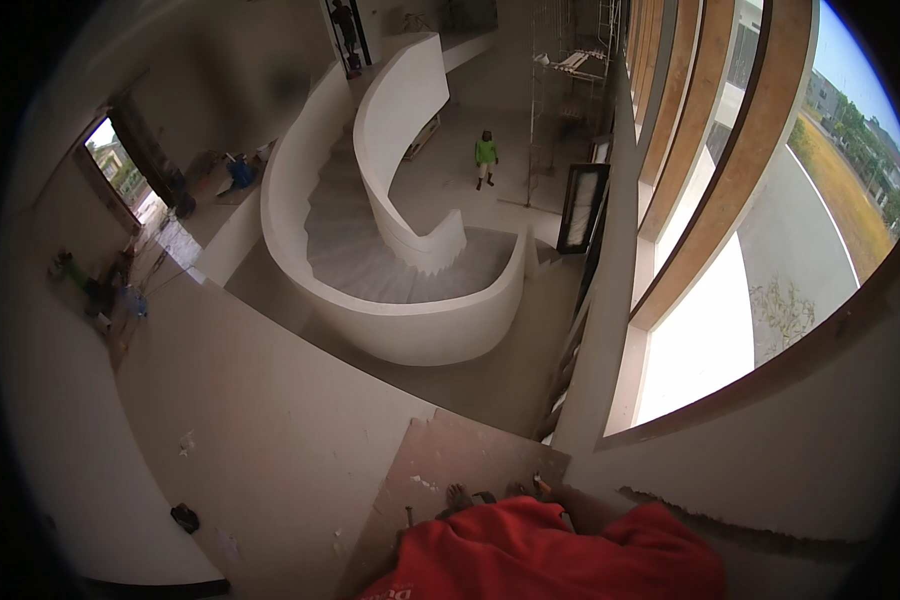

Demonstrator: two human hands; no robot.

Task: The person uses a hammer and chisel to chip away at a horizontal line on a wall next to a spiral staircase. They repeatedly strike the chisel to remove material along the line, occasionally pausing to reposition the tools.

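Note:
Neither of my hands shows clearly. My red shirt [550,550] fills the lower middle and hides what lies under it. Just past its edge, what look like the toes of a bare foot [457,495] rest on a brownish board [470,450]. To their right, a small light-coloured object [540,484] sits by the shirt, too small to name. A thin upright piece [408,516] pokes out at the shirt's left.
Beyond the floor edge, a white curved staircase [410,320] drops to a lower level. A person in a green top [486,152] stands down there near scaffolding [570,90]. Tall wood-framed windows [690,230] line the right. Another person [90,285] is at far left; a dark object [184,517] lies nearer.

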